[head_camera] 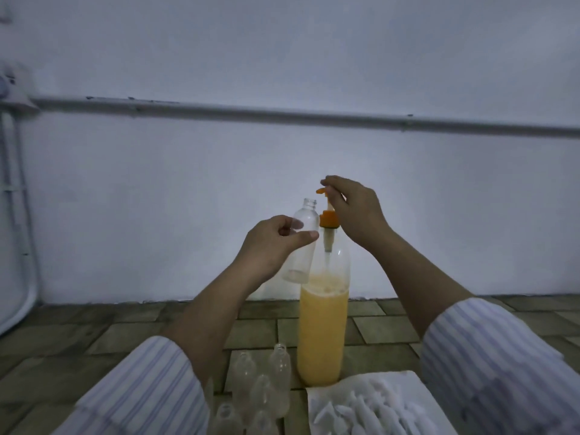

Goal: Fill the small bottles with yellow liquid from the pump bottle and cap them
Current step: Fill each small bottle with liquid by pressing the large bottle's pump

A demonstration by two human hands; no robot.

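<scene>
1. Head view: left hand (266, 243) grips an empty small bottle (301, 240), fingers (301, 238) curled round its body; bottle upright, slightly tilted, uncapped mouth just below the orange pump spout (320, 191).
2. Right hand (351, 208) rests on the pump head, fingers bent over it.
3. Pump bottle (323, 324) stands on the tiled floor (94, 340), about two-thirds full of yellow liquid.
4. Empty bottles (260, 384) clustered near left sleeve; white caps (370, 409) on a white sheet, right.
</scene>
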